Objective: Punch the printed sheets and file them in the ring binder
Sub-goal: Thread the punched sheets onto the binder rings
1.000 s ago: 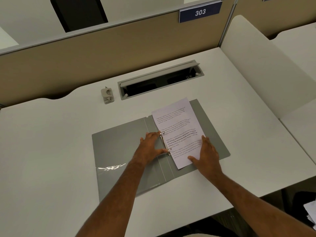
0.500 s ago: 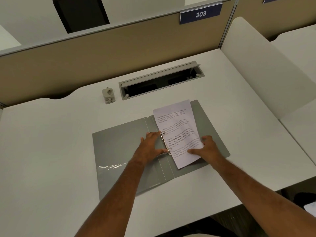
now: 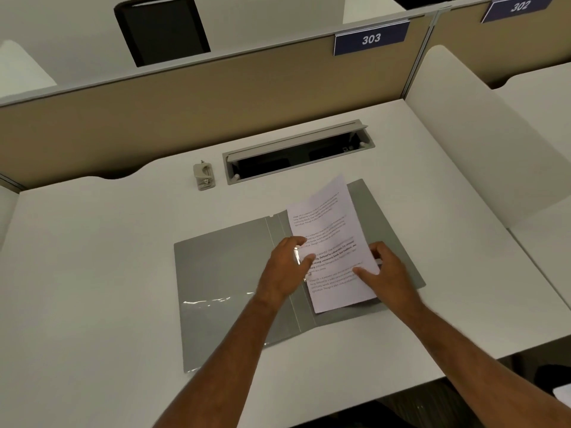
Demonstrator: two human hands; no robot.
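Binder [image 3: 228, 273] lies open and flat near the middle of the white surface [image 3: 92, 273], spine running roughly front to back, grey covers spread left and right. Its front left corner sits close to the near edge of the surface; the far right corner ends just short of the cable tray [image 3: 298, 152] recessed in the surface.

Printed sheets [image 3: 330, 236] rest over the right cover, tilted, with the far edge lifted clear of the cover and the near edge down. The left margin of the sheets meets the metal rings [image 3: 297, 256] at the spine.

Left hand [image 3: 285, 270] lies palm down over the spine and rings, fingers spread, fingertips touching the left margin of the sheets. This grip is released, pressing rather than grasping. Right hand [image 3: 387, 271] holds the right edge of the sheets: thumb on top of the paper, fingers curled beneath the edge. This grip is clenched on the sheets.

Hole punch [image 3: 204, 176] stands well apart from the binder, beyond it, just left of the cable tray.

Open room: wide bare surface to the left of the binder and a narrower strip to its right, bounded by a white side panel [image 3: 482, 143]. A tan partition [image 3: 185, 106] closes the far edge.
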